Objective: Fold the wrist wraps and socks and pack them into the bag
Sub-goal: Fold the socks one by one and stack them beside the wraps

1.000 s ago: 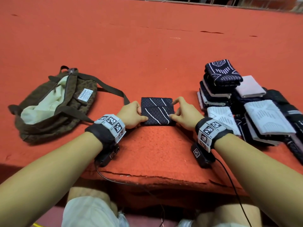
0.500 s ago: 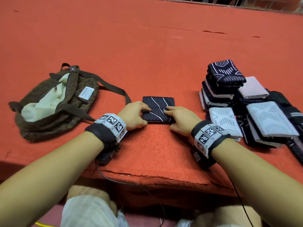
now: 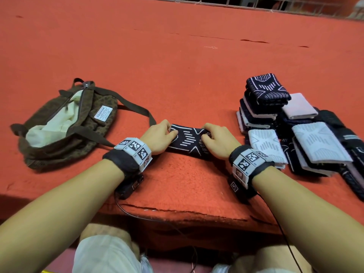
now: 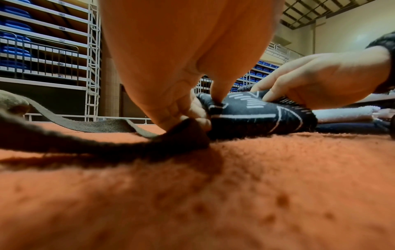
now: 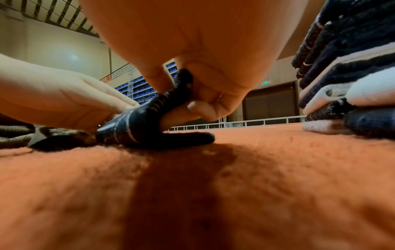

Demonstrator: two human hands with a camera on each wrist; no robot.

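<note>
On red mat [image 3: 177, 66]: one bag [image 3: 65, 125], two hands pinching one dark sock [image 3: 189, 141].

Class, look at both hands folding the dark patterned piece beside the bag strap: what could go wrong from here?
1. The bag strap lies right by the left hand; it may get caught into the fold.
2. Each hand pinches only one end of the dark wrap, right hand included, so the thick fold could spring open when released.
3. The leaning pile close by could be knocked over.
</note>
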